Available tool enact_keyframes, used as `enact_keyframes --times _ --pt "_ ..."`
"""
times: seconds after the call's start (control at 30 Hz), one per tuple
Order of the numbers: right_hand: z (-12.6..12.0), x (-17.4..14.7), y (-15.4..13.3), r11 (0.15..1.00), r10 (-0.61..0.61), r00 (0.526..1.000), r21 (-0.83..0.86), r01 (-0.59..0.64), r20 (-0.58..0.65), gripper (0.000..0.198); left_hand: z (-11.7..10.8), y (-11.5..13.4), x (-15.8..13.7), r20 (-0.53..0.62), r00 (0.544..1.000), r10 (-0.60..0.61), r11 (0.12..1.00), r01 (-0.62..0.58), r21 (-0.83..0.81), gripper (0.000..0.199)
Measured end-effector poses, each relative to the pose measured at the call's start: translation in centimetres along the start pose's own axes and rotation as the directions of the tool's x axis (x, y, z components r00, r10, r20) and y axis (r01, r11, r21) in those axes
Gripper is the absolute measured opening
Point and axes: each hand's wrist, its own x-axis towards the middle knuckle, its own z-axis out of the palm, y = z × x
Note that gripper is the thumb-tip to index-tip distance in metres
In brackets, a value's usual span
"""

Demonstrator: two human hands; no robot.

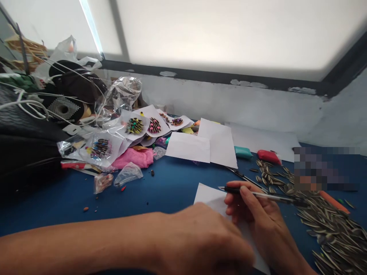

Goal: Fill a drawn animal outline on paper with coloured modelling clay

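Note:
My right hand [259, 214] is closed around a gel pen [266, 196] with a clear barrel and black grip. The pen lies nearly level, its tip pointing left. Under both hands is a white sheet of paper [209, 193], partly covered by them. My left hand [203, 238] reaches across from the left, over the lower part of the sheet; its fingers are blurred and turned out of sight. To the right of my right hand, a heap of striped sunflower seeds [338, 236] spreads over the blue tabletop [169, 191].
Seed-and-clay models [134, 126] sit on white papers at the back left. White sheets [187, 147], a teal packet [243, 152] and a red packet [268, 156] lie farther back. Pink clay [133, 157], plastic scraps [128, 175] and a black bag [25, 145] are leftward.

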Motion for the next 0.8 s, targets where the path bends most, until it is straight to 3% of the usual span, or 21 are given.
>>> enact_keyframes --times 0.1,0.17,0.37,0.5,0.63,0.8 --pt "-0.2 0.1 0.2 1.000 -0.009 1.000 0.010 0.009 -0.009 0.035 -0.7 -2.4 -0.8 -0.174 0.980 -0.094 0.974 0.126 0.187 0.010" --pt "-0.2 0.2 0.4 1.000 -0.006 1.000 0.012 0.006 -0.014 0.035 -1.0 -4.0 -1.4 -0.189 0.975 -0.119 0.948 0.169 0.271 0.013" --pt "0.4 -0.3 0.0 0.999 0.050 0.994 -0.011 -0.051 -0.102 0.036 -1.4 -6.4 -2.8 -0.240 0.954 -0.183 0.933 0.245 0.263 0.048" --pt "0.7 -0.6 -0.2 0.989 0.078 0.991 -0.120 -0.091 -0.107 0.041 -1.2 -6.3 -3.1 -0.203 0.973 -0.111 0.956 0.160 0.247 0.053" --pt "0.7 -0.7 -0.2 0.978 0.081 0.990 -0.181 -0.102 -0.118 0.041 -0.9 -6.4 -3.4 -0.137 0.982 -0.127 0.969 0.152 0.195 0.063" --pt "1.7 -1.5 -0.9 0.928 -0.056 0.991 -0.372 0.008 -0.118 0.038 -1.1 -6.6 -3.8 -0.079 0.988 -0.135 0.977 0.146 0.154 0.076"
